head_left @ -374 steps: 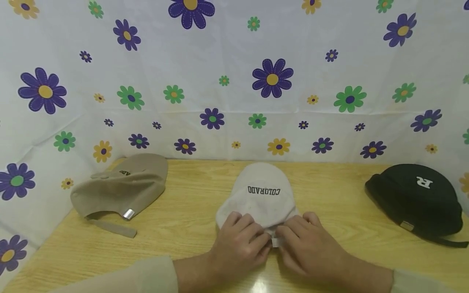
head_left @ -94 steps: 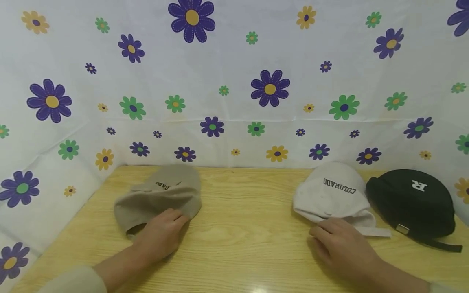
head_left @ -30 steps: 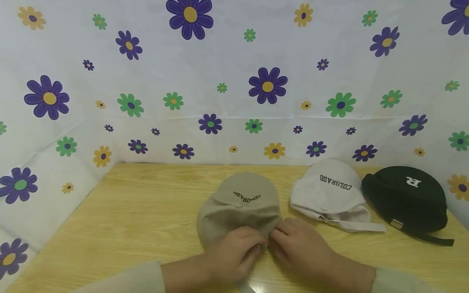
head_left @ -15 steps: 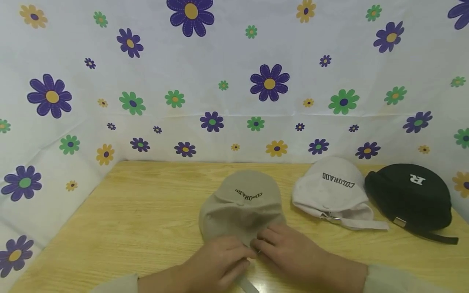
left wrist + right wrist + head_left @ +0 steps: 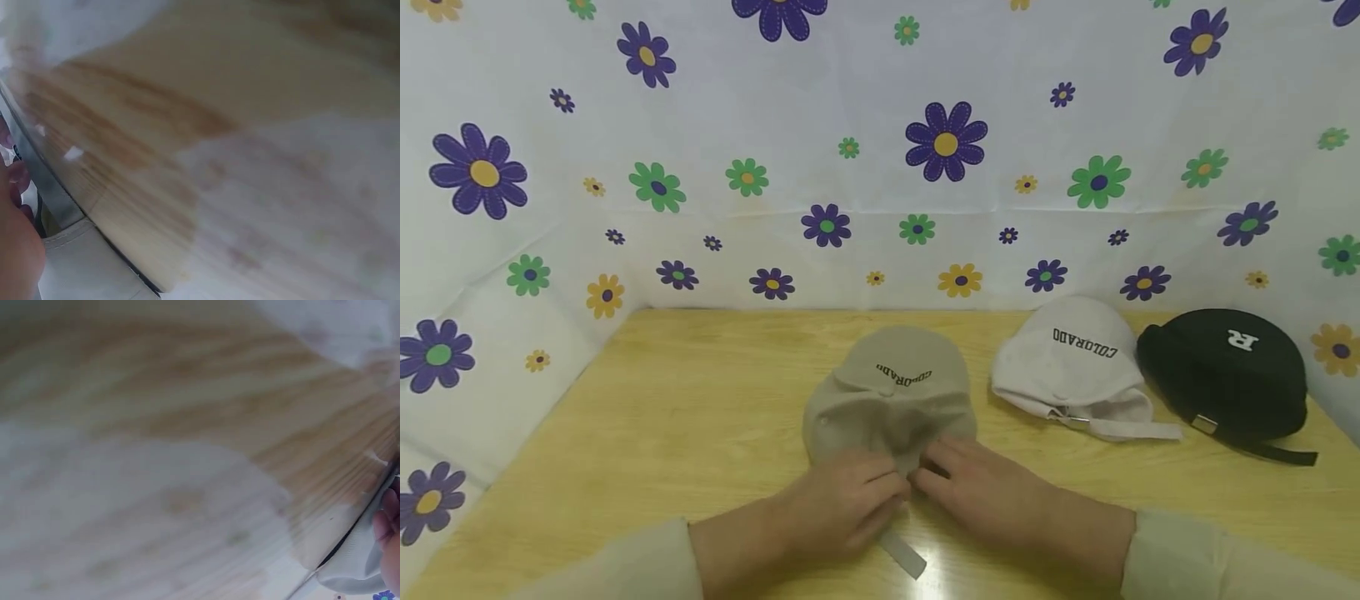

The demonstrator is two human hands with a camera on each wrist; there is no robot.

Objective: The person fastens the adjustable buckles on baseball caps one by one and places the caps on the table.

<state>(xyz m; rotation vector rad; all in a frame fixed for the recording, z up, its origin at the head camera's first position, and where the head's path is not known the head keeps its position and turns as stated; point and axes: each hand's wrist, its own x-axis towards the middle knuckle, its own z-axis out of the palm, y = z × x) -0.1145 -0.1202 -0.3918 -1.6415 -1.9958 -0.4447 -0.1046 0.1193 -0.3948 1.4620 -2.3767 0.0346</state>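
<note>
A khaki baseball cap (image 5: 891, 417) with dark COLORADO lettering lies at the middle of the table, its back edge toward me. My left hand (image 5: 842, 504) pinches the strap at the back, and the loose strap end (image 5: 901, 554) hangs out below the fingers. Close beside it, my right hand (image 5: 981, 492) grips the cap's back edge near the buckle, which the fingers hide. In the left wrist view the cap (image 5: 94, 259) and its strap (image 5: 47, 181) show at the lower left. The right wrist view has curled fingertips (image 5: 384, 519) against the cap (image 5: 353, 562).
A white COLORADO cap (image 5: 1067, 358) sits to the right, its strap fastened through a metal buckle. Touching it is a black cap (image 5: 1225, 375) with a white R. The wooden table (image 5: 685, 400) meets a flowered cloth backdrop (image 5: 850, 100) behind.
The white cap moved from the middle to beside the black one. The khaki cap came from the left to the middle. Lately both hands shifted slightly left along its strap, and more strap end shows.
</note>
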